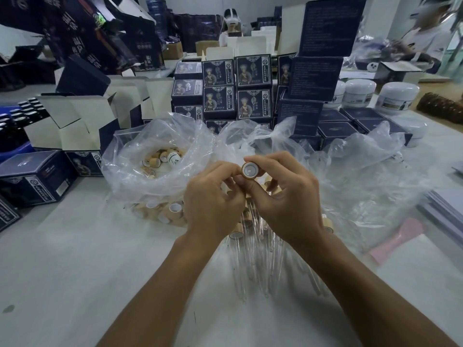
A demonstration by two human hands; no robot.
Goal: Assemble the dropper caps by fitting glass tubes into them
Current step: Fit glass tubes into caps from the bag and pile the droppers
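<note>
Head view, one moment at the bench. Right hand [283, 196] pinches a small wooden cap [250, 170] between thumb and forefinger, raised above the table [75, 271], open underside turned toward the wearer so the pale liner shows. Left hand [213, 199] sits just beside it, fingers curled in toward the cap; whether they grip a glass tube or only steady the cap I cannot tell (the fingertips hide it).

Below the hands lies a loose pile of finished droppers [253, 259], clear tubes pointing toward the wearer, caps at the far end. Spare caps fill a clear plastic bag [155, 156] to the left.

Handling, as judged: the cap looks light and rigid, easy to hold by its rim, as now. The tubes are thin glass, likely slippery and quick to snap under sideways load, so hold one near the end that enters and push straight along its length, not at an angle. No tube is seen seated in this cap yet.

Dark printed boxes [218, 73] are stacked behind.
</note>
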